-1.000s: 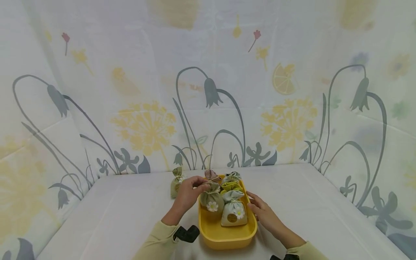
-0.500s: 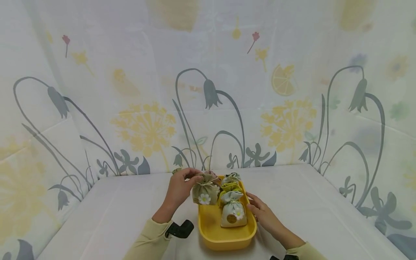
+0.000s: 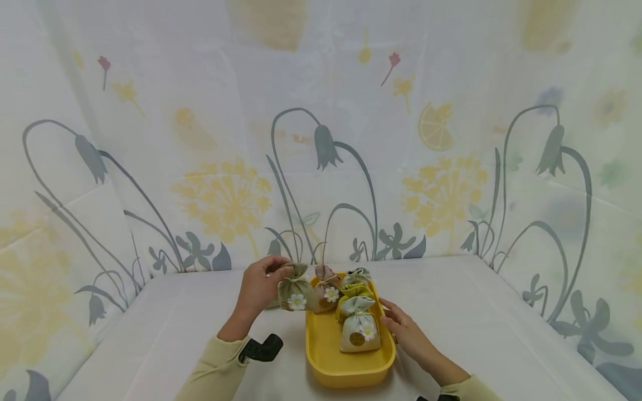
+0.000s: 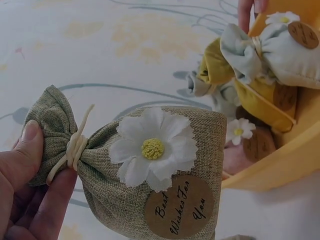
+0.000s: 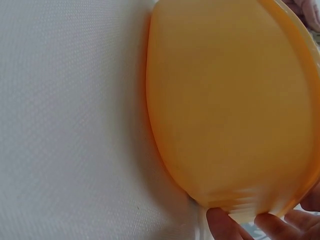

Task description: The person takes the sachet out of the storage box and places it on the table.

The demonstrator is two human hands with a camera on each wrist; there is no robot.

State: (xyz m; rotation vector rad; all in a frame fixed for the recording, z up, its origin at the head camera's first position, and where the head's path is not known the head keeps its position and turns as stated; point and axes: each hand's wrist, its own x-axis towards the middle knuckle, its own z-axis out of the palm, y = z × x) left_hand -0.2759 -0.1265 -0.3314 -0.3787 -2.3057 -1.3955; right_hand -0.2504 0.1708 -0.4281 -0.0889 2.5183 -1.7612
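My left hand (image 3: 259,284) pinches the gathered, string-tied neck of a grey-green burlap sachet (image 4: 160,155). It hangs off the left rim of the yellow tray (image 3: 346,379), with a white daisy and a round "Best Wishes For You" label facing out. My right hand (image 3: 408,331) rests against the tray's right side, fingertips touching the outer wall. Inside the tray, a pale sachet (image 3: 360,334) stands in front of a mustard-yellow sachet (image 3: 356,289) and a grey-green patterned sachet (image 3: 357,274). At the back left of the tray is a pinkish sachet (image 3: 327,289) with a daisy.
Another green sachet (image 3: 273,303) stands on the white tabletop (image 3: 175,328) left of the tray, mostly hidden behind my left hand and its sachet. A flower-printed cloth (image 3: 321,167) rises behind the table.
My left hand has lifted the grey-green sachet out of the tray and carried it left, uncovering the pinkish sachet. My right hand has stayed at the tray's side.
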